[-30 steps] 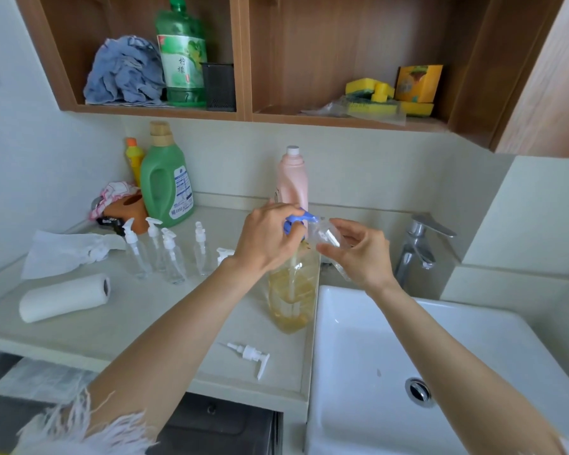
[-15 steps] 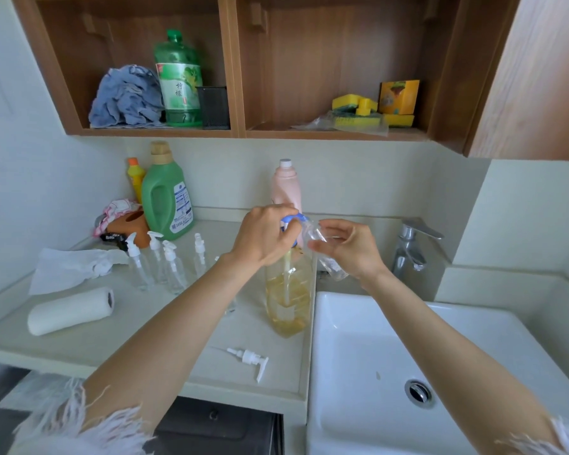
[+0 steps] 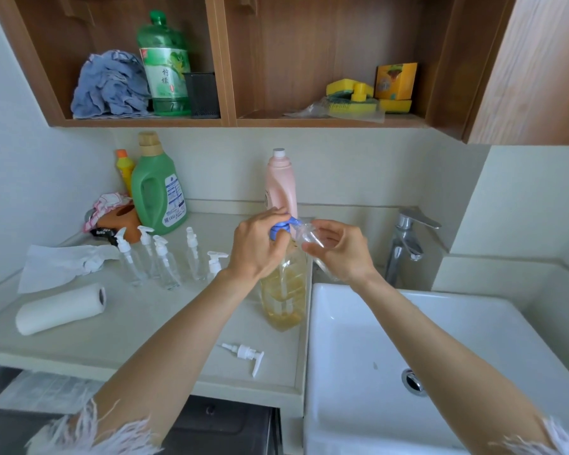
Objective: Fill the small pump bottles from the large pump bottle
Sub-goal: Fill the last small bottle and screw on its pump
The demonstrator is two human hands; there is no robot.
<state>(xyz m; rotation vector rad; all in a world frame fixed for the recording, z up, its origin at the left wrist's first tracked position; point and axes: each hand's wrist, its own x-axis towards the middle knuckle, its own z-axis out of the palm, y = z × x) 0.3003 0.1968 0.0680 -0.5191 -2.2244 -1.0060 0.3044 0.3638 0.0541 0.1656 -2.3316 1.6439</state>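
Note:
The large pump bottle, clear with amber liquid, stands on the counter beside the sink. My left hand curls over its blue pump head. My right hand holds a small clear bottle tilted, its mouth right at the blue spout. Several small clear bottles with white pumps stand in a group to the left. A loose white pump lies on the counter near the front edge.
A white sink with a chrome tap is at the right. A pink bottle stands behind, a green detergent jug at back left. A paper towel roll and crumpled tissue lie left. Shelves hang overhead.
Both hands stay on the blue pump head and the small bottle. The camera has tilted, so the scene sits slightly lower in view.

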